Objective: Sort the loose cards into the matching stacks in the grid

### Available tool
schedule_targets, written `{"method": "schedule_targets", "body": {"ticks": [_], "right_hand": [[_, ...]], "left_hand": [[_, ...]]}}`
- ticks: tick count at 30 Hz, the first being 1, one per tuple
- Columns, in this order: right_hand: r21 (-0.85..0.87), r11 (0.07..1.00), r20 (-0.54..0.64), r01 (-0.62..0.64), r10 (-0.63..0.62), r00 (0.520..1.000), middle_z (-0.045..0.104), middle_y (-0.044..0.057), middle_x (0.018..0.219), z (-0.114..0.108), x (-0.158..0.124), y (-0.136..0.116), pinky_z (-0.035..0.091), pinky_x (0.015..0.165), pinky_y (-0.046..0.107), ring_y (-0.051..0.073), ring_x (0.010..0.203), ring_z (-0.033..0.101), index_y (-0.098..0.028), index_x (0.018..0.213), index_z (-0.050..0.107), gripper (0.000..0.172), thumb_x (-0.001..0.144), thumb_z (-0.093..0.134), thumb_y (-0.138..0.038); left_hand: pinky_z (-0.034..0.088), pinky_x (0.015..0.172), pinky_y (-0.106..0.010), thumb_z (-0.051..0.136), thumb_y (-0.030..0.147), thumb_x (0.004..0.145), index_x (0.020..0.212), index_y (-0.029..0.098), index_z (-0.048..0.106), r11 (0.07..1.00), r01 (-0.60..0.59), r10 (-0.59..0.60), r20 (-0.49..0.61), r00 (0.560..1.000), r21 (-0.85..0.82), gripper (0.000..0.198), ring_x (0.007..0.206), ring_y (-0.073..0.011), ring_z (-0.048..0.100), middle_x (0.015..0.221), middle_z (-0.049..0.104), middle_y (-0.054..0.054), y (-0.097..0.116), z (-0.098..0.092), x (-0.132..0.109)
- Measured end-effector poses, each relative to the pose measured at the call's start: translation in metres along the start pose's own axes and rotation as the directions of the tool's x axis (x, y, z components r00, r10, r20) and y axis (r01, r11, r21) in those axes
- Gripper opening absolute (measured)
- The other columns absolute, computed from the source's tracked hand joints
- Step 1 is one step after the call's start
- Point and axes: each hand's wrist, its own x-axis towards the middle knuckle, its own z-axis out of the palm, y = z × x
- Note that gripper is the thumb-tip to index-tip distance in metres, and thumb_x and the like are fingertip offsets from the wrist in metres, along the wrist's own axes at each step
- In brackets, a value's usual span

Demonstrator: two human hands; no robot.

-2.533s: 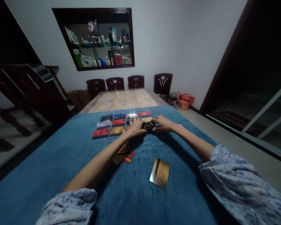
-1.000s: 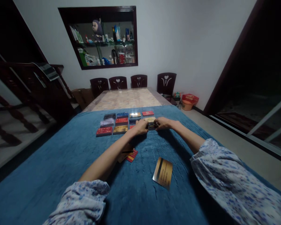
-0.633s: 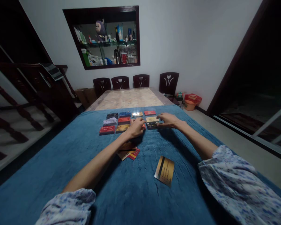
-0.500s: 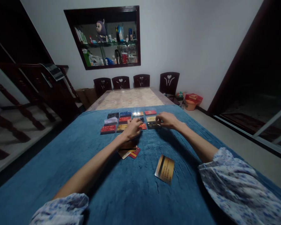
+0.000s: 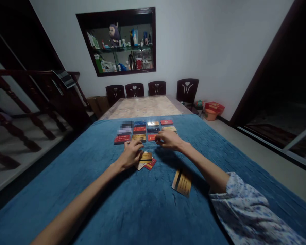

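Note:
My left hand (image 5: 131,155) is low over the cloth, fingers bent and apart, at the left edge of a small fan of cards. The gold card (image 5: 146,157) lies on top there, with a red card (image 5: 150,164) and a pale card sticking out below. My right hand (image 5: 168,140), loosely curved and open, hovers beside the orange-red card stack (image 5: 151,137), covering the front right of the rows. Around them stand a red stack (image 5: 122,139), a gold stack (image 5: 138,137) and a dark stack (image 5: 153,130). I see nothing held in either hand.
A loose gold card (image 5: 182,182) with a dark stripe lies nearer me. Blue cloth (image 5: 142,211) covers the near part of the table; bare marble tabletop (image 5: 145,106) shows beyond. Several dark chairs (image 5: 187,90) stand at the far end, with a stair railing on the left.
My left hand has come back from the card rows to the fanned cards. My right hand has moved left, away from the black stack, towards the orange-red one. The view has shifted slightly.

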Motion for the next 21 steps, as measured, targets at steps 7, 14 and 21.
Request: {"method": "schedule_targets", "body": {"ticks": [7,14,21], "right_hand": [[0.091,0.987,0.004,0.133,-0.134,0.991,0.070,0.008,0.109,0.015,0.000,-0.028,0.043,0.083,0.034,0.025,0.103,0.057,-0.022,0.108,0.072,0.025,0.085,0.069,-0.027],[0.119,0.977,0.057,0.177,-0.185,0.981,0.066,0.011,0.114,0.028,-0.006,-0.036,0.042,0.081,0.036,0.027,0.105,0.052,-0.020,0.114,0.070,0.035,0.084,0.070,-0.037],[0.164,0.963,0.126,0.214,-0.236,0.964,0.068,0.007,0.108,0.033,-0.010,-0.037,0.040,0.079,0.034,0.025,0.101,0.053,-0.021,0.098,0.072,0.020,0.083,0.072,-0.034]], "left_hand": [[0.036,0.102,-0.048,0.050,0.024,0.093,0.112,0.021,0.068,0.999,0.044,-0.043,0.022,0.999,-0.030,0.026,0.119,-0.0262,0.055,0.125,0.064,-0.010,-0.009,-0.007,-0.034],[0.036,0.106,-0.052,0.057,0.027,0.089,0.119,0.019,0.066,0.994,0.010,-0.001,0.080,0.997,-0.111,0.032,0.126,-0.0294,0.051,0.130,0.063,-0.012,-0.017,-0.007,-0.044],[0.036,0.107,-0.053,0.058,0.026,0.091,0.125,0.018,0.063,0.981,-0.035,0.060,0.123,0.991,-0.193,0.035,0.128,-0.0290,0.050,0.132,0.063,-0.013,-0.023,-0.003,-0.045]]}}
